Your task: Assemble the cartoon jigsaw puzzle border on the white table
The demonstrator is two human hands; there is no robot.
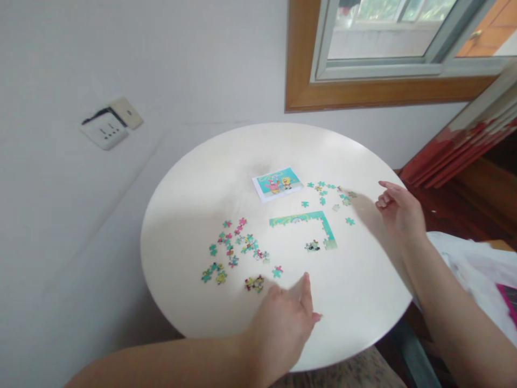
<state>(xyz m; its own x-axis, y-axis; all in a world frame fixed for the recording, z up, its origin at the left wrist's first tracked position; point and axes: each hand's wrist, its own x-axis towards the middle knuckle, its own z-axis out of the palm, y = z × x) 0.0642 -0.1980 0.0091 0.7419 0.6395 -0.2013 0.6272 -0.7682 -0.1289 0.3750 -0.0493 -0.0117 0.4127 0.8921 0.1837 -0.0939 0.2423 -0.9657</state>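
My left hand (283,323) is low over the near side of the table, index finger stretched forward and thumb apart, with nothing visible in it. Just beyond it lie a small joined cluster of jigsaw pieces (254,284) and a teal-and-pink jigsaw piece (277,271). At the right edge hovers my right hand (402,213), index finger extended and the other fingers loosely curled; I see nothing held. Between the hands, a partly joined puzzle border (299,218) forms a top and right side. Near its lower right end sits a small joined puzzle section (312,246).
Loose pieces (230,242) are scattered on the left of the round white table (194,178), more pieces (322,201) at the right. A cartoon reference picture (278,184) lies at the back. Wall, window (383,32) and curtain (464,140) stand beyond; white plastic (464,253) is at right.
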